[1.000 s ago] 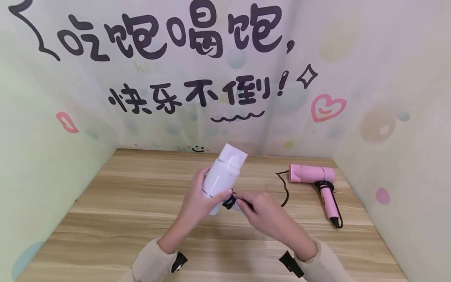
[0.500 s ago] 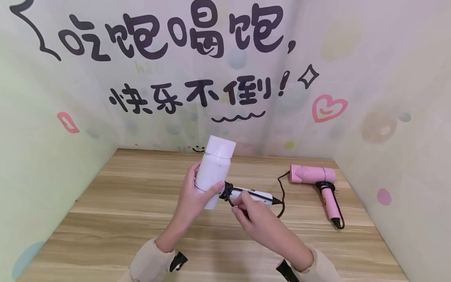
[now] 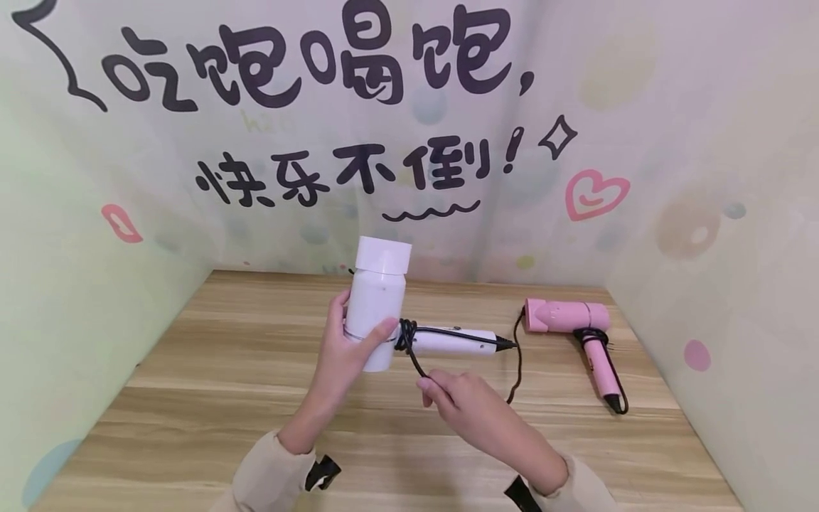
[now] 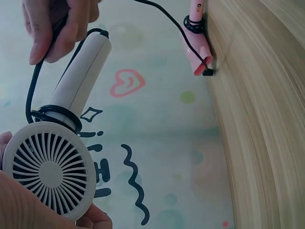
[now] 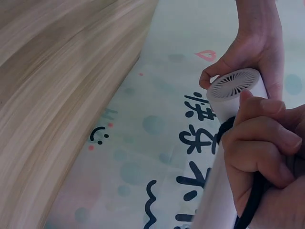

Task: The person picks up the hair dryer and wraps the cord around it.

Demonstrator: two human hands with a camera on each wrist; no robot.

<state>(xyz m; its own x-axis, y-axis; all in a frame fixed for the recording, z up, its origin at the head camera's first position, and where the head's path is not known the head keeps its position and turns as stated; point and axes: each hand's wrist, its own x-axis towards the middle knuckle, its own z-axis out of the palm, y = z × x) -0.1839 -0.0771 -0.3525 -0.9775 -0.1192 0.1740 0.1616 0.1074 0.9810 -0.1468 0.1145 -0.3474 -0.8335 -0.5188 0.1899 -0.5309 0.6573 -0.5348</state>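
Observation:
A white hair dryer (image 3: 379,302) is held up over the table, its wide nozzle (image 3: 384,254) pointing up and its handle (image 3: 454,343) out to the right. My left hand (image 3: 335,359) grips the barrel near its lower end, thumb across the front. Black cord (image 3: 406,336) is wound several times round the handle close to the barrel. With thumb and curled fingers, my right hand (image 3: 476,402) pinches a length of that cord, below the handle. The left wrist view shows the round slotted grille (image 4: 50,174) at the barrel's end.
A pink hair dryer (image 3: 566,316) lies on the right of the wooden table (image 3: 224,384), its black cord (image 3: 590,338) wrapped round its handle. Another stretch of black cord (image 3: 518,370) hangs between the two dryers in the head view. Printed cloth walls (image 3: 288,235) stand behind and at both sides.
The white dryer has moved left and turned more upright, bringing its handle into sight. My right hand has drawn a strand of cord away from the windings, down towards me.

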